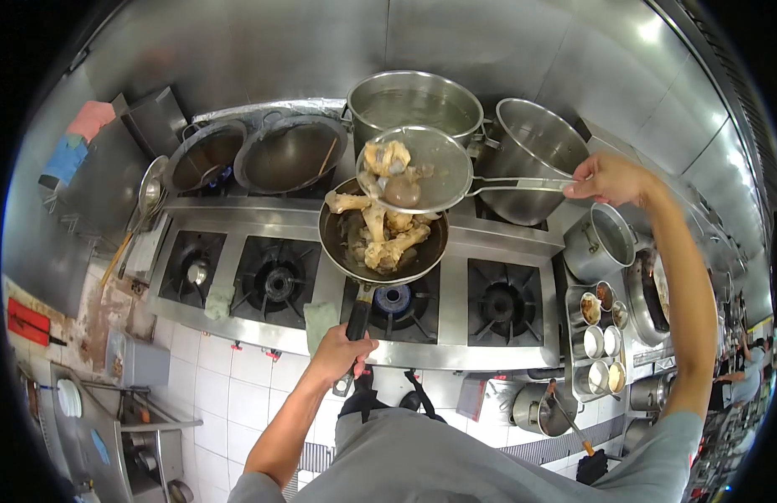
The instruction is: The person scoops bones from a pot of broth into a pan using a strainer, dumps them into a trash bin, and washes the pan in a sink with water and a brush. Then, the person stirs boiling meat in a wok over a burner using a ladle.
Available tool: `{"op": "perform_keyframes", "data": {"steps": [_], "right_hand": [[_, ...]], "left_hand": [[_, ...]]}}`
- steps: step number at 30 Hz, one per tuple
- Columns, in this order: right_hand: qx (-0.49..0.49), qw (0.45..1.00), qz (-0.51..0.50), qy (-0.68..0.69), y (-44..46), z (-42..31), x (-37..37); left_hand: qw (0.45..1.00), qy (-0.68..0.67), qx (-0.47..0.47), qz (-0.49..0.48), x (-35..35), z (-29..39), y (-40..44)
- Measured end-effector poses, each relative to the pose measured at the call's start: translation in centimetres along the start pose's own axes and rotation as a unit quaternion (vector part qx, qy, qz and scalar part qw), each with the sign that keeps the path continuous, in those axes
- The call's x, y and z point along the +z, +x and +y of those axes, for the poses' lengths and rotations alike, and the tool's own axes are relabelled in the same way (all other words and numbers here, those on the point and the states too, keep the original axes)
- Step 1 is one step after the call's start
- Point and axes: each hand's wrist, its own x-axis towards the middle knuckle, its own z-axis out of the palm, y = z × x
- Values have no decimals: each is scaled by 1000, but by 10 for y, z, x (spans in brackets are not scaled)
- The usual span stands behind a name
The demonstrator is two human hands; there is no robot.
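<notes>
The left hand [342, 354] has its fingers wrapped around the black handle [359, 318] of a pan [331, 243], which is held above the front of the stove [455, 314]. Knobbly bones [393, 251] lie heaped in the pan. The right hand [611, 178] is well apart, its fingers pinching the end of the long metal handle of a strainer [447, 168]. The strainer's bowl overlaps the far side of the pan in this view; whether the two touch I cannot tell. Pale and brownish chunks [388, 159] sit at the left side of the mesh. Near the pan's front edge, a burner [393, 299] glows blue. Behind the strainer stands a pot [362, 127] of cloudy liquid, with a tall pot [510, 186] to its right and two woks [292, 158] to its left. A cloth [321, 325] hangs at the stove's front edge, near the left hand.
</notes>
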Motion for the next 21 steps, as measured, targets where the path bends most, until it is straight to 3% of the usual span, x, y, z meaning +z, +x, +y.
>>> {"op": "perform_keyframes", "data": {"steps": [4,6,14,15,21], "right_hand": [[-72,982,69,-163,5,16,47],[-168,929,218,-249,9,29,81],[-132,883,238,-382,2,4,163],[-169,872,265,-376,9,12,174],[-151,856,294,-398,30,30,226]], "left_hand": [[1000,-14,-21,7,10,-16,-10],[999,-25,-26,8,12,-31,-10],[998,-39,-46,12,15,-113,28],[997,-59,-51,5,16,-121,33],[996,-55,-67,3,17,-141,56]]}}
